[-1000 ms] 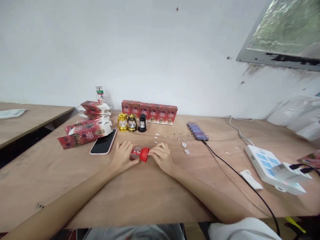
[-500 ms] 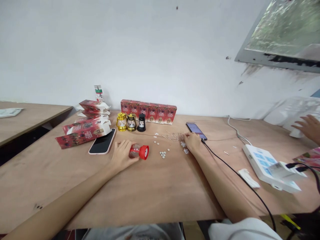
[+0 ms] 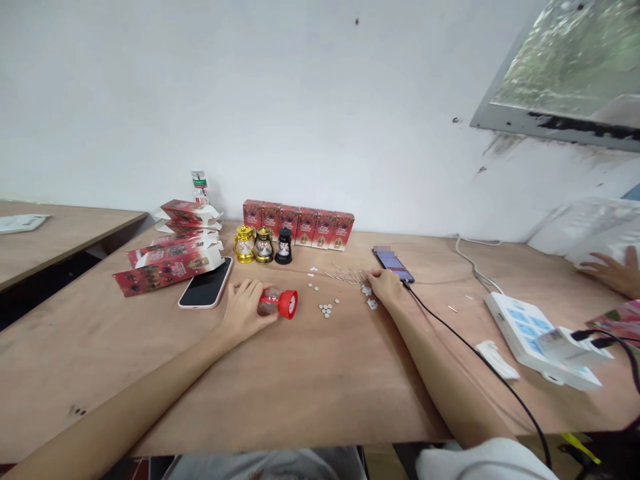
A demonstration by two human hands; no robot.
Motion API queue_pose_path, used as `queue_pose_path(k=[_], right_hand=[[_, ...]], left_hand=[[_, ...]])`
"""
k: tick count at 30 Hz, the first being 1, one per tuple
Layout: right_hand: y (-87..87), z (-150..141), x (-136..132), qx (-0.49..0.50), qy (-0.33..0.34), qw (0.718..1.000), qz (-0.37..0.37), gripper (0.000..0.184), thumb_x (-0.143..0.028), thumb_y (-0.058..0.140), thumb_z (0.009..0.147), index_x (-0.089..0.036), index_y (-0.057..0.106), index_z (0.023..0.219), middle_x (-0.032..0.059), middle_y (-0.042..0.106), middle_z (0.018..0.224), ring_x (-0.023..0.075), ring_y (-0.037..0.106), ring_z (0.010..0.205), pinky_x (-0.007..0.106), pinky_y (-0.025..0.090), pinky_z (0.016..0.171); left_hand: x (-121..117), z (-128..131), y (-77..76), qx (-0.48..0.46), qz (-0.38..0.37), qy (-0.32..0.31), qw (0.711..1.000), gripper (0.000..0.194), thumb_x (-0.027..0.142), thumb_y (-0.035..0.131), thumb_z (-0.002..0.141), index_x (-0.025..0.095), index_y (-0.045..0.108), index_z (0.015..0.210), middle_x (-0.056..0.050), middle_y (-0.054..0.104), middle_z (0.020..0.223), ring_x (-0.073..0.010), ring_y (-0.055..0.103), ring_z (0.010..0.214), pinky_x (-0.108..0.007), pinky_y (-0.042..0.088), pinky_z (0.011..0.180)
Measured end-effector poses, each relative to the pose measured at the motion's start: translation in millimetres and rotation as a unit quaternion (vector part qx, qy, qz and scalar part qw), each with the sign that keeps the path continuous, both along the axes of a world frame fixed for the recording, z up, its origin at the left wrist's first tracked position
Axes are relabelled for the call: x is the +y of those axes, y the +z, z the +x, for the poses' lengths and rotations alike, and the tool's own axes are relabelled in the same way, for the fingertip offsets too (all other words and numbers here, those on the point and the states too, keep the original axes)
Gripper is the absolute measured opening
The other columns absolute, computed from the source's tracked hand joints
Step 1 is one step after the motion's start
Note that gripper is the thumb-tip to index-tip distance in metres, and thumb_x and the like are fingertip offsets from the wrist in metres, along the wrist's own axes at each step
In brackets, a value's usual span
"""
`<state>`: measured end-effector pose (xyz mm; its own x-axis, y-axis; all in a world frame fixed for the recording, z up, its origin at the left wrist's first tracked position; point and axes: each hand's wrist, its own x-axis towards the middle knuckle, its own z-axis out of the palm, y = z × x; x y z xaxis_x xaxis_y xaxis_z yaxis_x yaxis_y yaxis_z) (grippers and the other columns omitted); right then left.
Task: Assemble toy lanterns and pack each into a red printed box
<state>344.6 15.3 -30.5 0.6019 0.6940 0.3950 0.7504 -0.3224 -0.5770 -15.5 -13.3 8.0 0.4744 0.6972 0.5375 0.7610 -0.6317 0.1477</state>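
My left hand is wrapped round a small red lantern with a clear body, lying on its side with its base facing right. Fingers closed together, my right hand rests at the right end of a scatter of thin bent wires; what its fingertips hold is too small to make out. Beside that hand lie small white pieces. Between my hands is a group of round button cells. Farther back stand a gold lantern, a dark bronze one and a black one.
Red printed boxes stand in a row by the wall. Opened red cartons overlap a pale-edged phone on the left. Rightward are a plugged-in phone, its black cable, a power strip and another person's hand.
The other person's hand at the far right has moved lower, onto the white plastic. My hands and the red lantern stay nearly in place; the view has shifted slightly.
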Motion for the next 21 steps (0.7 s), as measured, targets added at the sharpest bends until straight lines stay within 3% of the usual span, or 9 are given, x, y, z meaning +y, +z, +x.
queue_pose_path(k=[5,9,21], right_hand=[[1.3,-2.5,4.3,0.034,0.013,0.997,0.068,0.026,-0.028,0.047,0.074,-0.015,0.069,0.073,0.0161,0.067,0.087,0.0287,0.058,0.092,0.037,0.041,0.081],[4.1,-5.4,6.8,0.078,0.035,0.988,0.129,0.032,-0.035,0.040,0.080,-0.013,0.063,0.083,0.0165,0.066,0.089,0.0262,0.058,0.087,0.037,0.042,0.079],[0.6,-14.3,9.4,0.217,0.109,0.948,0.205,0.030,-0.053,0.041,0.082,-0.022,0.043,0.081,0.0010,0.059,0.064,0.0165,0.057,0.057,0.030,0.047,0.056]], left_hand=[[-0.5,-0.3,0.3,-0.004,0.005,-0.004,1.000,0.038,0.034,0.064,0.068,0.018,0.054,0.101,-0.009,0.065,0.096,-0.0285,0.056,0.093,-0.039,0.033,0.077],[-1.3,0.1,1.6,-0.003,-0.001,-0.006,1.000,0.038,0.034,0.063,0.068,0.016,0.054,0.101,-0.010,0.065,0.095,-0.0281,0.056,0.091,-0.039,0.033,0.077],[2.0,-1.7,-1.9,-0.075,-0.022,0.025,0.997,0.043,0.033,0.066,0.066,0.019,0.055,0.105,-0.007,0.066,0.099,-0.0273,0.054,0.093,-0.040,0.033,0.079]])
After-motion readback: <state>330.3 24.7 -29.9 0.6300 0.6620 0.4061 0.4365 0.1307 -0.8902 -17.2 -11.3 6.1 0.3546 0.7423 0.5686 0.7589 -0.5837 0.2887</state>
